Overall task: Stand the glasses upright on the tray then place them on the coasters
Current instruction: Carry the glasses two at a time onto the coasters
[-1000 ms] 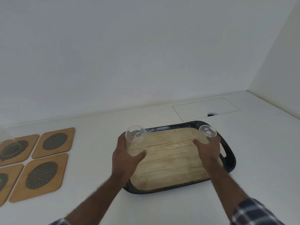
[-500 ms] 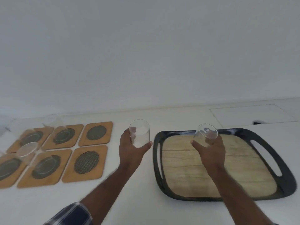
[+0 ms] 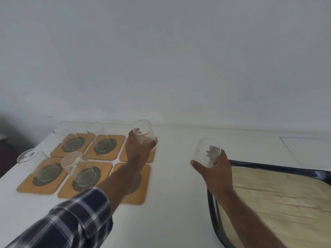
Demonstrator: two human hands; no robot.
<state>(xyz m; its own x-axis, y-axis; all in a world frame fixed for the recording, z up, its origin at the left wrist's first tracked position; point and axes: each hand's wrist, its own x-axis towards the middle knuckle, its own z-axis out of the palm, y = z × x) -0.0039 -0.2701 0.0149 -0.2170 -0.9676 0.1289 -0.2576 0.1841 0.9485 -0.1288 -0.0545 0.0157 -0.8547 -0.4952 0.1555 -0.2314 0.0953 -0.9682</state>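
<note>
glass is what you are carrying, one tumbler in each hand, and it will behave as glass does: light, rigid, smooth enough to slip, and quick to chip if its base knocks wood or a neighbour. take it round the lower wall, as you do now, with the rim left free.

your left hand (image 3: 138,151) has its fingers (image 3: 150,145) wrapped round the base of the left tumbler (image 3: 143,132), which is over the far right coaster (image 3: 152,157) of the back row; whether it touches the wood i cannot tell. your right hand (image 3: 215,169) has its fingers (image 3: 219,154) pinching the right tumbler (image 3: 207,152) round its lower half, in the air over the bare white bench (image 3: 175,176), between the coasters and the black tray (image 3: 250,166). four other tumblers (image 3: 75,164) stand on the coasters to the left. the near right coaster (image 3: 141,183) is free, partly under your left forearm, and looks to be the place for the right tumbler.

against half a second ago, both hands are further left: the left tumbler was short of the coasters and is now above one, and the right tumbler was over the tray and is now clear of it. the view has swung left too, so the tray sits at the right edge.
</note>
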